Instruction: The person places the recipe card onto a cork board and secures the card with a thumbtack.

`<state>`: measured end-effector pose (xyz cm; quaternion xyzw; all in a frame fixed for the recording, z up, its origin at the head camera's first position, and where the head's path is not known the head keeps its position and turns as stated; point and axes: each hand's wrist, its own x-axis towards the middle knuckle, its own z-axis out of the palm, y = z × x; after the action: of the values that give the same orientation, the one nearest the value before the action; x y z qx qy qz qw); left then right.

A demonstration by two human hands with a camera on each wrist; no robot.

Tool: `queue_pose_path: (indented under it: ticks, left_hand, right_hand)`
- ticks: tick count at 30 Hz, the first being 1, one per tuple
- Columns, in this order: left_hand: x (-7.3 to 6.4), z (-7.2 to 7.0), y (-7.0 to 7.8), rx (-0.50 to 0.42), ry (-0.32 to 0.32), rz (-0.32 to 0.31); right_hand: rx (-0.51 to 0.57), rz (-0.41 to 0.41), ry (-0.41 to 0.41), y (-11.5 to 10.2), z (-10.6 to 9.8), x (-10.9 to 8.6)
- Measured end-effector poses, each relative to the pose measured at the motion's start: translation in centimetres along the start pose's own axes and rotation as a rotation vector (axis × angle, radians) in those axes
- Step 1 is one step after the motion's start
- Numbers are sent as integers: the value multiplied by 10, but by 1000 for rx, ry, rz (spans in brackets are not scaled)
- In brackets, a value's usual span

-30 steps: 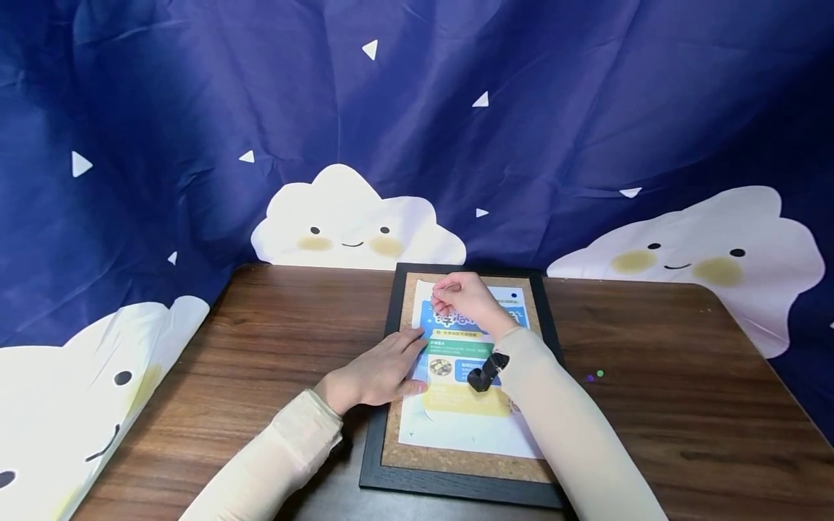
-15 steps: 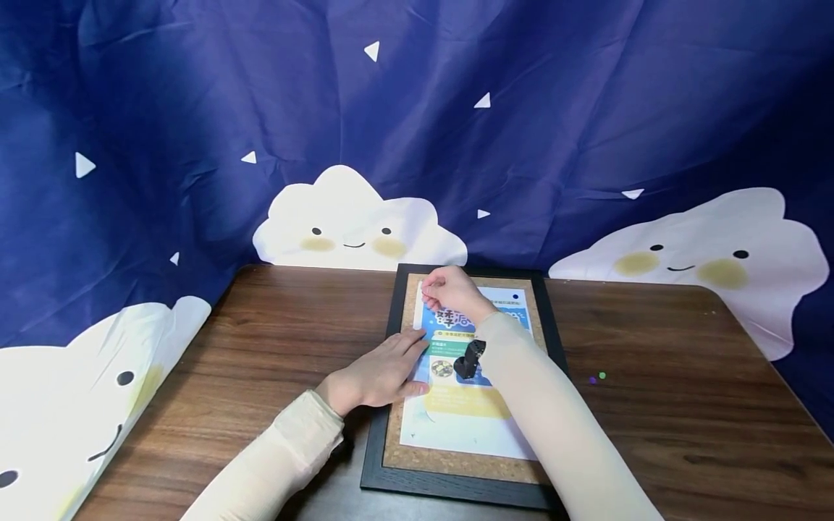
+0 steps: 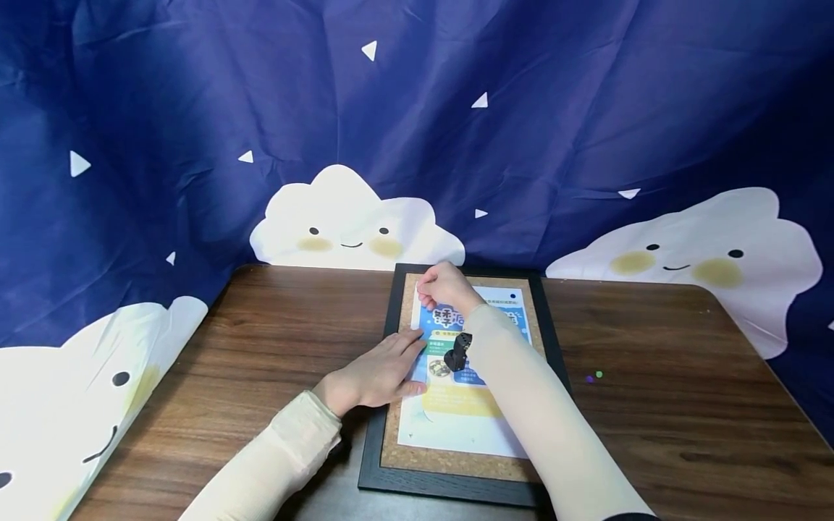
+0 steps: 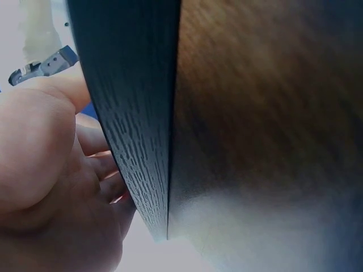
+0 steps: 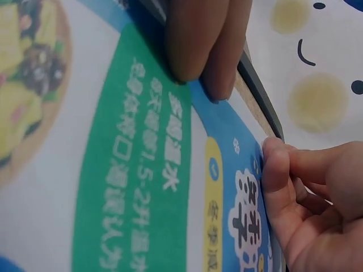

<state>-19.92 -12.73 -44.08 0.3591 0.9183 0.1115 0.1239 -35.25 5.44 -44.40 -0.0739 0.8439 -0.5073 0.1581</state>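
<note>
A printed poster lies on a cork board with a black frame. My left hand rests on the poster's left side, fingers nearly straight, its palm over the frame's left bar. At the poster's upper left corner, my right hand has its thumb and forefinger tips pinched together, the other fingers curled. Whatever is between those tips is tiny and hidden, even in the right wrist view, where the hand shows close by. A dark blue round pin head sits at the upper right corner.
To the right of the board, a purple pin and a green pin lie on the wooden table. Behind the table hangs a blue curtain with cloud faces. A small black camera is worn on the right wrist.
My right hand has moved left and slightly away from me, to the poster's upper left corner, still pinching. The left hand has stayed in place.
</note>
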Motion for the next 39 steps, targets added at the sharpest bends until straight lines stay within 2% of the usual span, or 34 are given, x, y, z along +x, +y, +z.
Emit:
queue_pose_path:
  ticks: [6,15,22,26,29,32,37,38,39]
  left_hand:
    - [0,0,-1,-8,6,11]
    - [1,1,-1,-14,-3,6]
    - [1,2,-3,-9,7,13]
    - [14,28,-28,-16,57,54]
    - [20,40,-40,-46,78,77]
    - [15,31,-32,-42,69,81]
    - [3,6,-7,-60,9,25]
    - [3,5,-7,-61,10,25]
    - [5,11,-13,-64,24,37]
  right_hand:
    - [-62,51,38,-7,4,3]
    - [-239,134,56,-12,4,9]
    - [-73,99,4,-6,-3,6]
    - [-50,79,-5,-4,-4,6]
    - [-35,75,-7,-4,-4,5]
    - [-19,85,-14,-5,-4,5]
    - [-1,93,-26,-6,-4,3]
    - [0,91,-27,-6,-4,3]
    - [0,91,-28,-6,-4,3]
